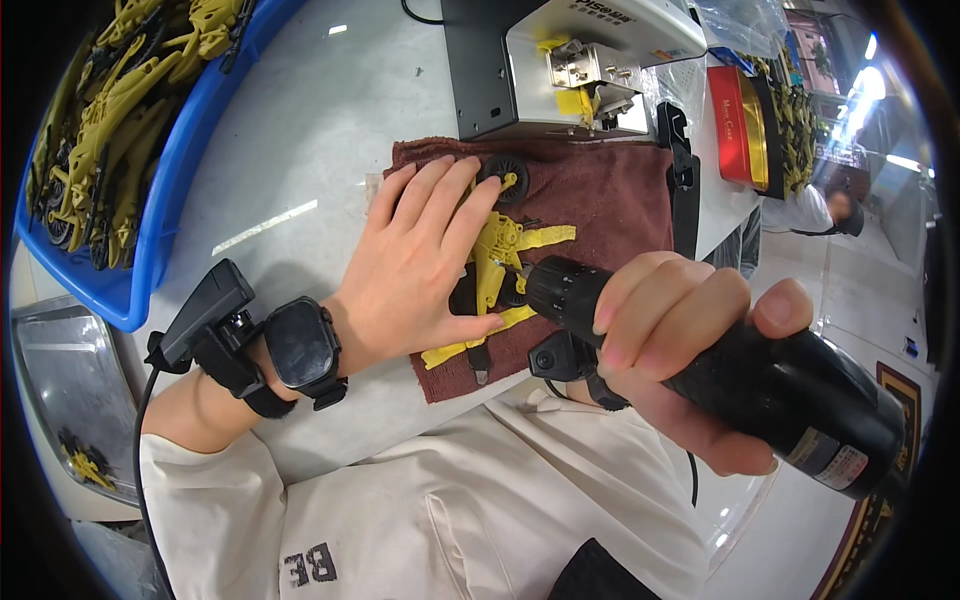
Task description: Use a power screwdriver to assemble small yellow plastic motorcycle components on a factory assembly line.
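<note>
The person's two hands are at work close together. The left hand (425, 240) lies palm down with its fingers slightly spread, not closed around anything; its fingertips reach to the upper end of one yellow model vehicle (495, 262), and its thumb points across the lower part. The right hand (690, 335) is wrapped tightly around one black power screwdriver (795, 400), whose nose points left at the middle of the model; whether the tip touches it I cannot tell.

The model lies on one maroon cloth (615, 205). It shows one wheel (505, 178) clearly at its upper end; the dark parts lower down are too covered to count. At least two yellow strips stick out from it, one to the right (550, 236) and one to the lower left (447, 356).

The person wears one watch (301, 345) on the left wrist and two small wrist cameras, one on the left (212, 308) and one on the right (556, 358).

Beyond the cloth, the white counter (330, 120) carries one black and silver machine (480, 75) at the top and one red box (730, 130) at the right. At the left are one blue bin (165, 210), heaped with more yellow pieces (110, 130) than can be counted, and one metal tray (75, 370) with a small yellow cluster (88, 465). One other person (815, 210) is far off at the right.
</note>
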Tool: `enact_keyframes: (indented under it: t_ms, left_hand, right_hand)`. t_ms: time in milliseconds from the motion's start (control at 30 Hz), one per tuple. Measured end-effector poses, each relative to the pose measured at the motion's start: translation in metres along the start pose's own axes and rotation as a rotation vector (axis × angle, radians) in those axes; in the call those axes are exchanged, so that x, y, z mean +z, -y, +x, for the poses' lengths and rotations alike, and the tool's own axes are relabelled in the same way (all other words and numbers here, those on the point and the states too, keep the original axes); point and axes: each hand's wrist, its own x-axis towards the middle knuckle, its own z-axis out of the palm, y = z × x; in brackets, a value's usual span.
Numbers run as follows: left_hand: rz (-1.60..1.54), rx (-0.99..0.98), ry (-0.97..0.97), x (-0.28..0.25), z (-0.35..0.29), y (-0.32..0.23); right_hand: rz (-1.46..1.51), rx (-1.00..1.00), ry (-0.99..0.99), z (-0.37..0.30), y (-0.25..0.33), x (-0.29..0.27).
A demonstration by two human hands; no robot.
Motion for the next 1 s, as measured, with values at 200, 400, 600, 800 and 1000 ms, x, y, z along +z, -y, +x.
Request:
enact_keyframes:
  t_ms: [200,400,600,800,1000]
  left_hand:
    - [-0.032,-0.001,-0.013,0.001,0.000,0.001]
    - [0.018,0.000,-0.007,0.000,0.002,0.001]
    - [0.059,0.009,-0.005,0.001,0.002,-0.001]
    - [0.073,0.011,0.010,0.001,0.001,-0.002]
    - [0.059,0.039,-0.005,0.001,0.005,-0.004]
  right_hand:
    - [0.032,0.112,0.072,-0.006,0.010,0.003]
    - [-0.025,0.156,0.045,-0.017,0.007,0.010]
    - [-0.069,0.107,0.085,-0.024,0.004,0.016]
    - [-0.040,0.092,0.123,-0.024,0.004,0.010]
    - [-0.111,-0.044,-0.523,-0.032,0.038,-0.012]
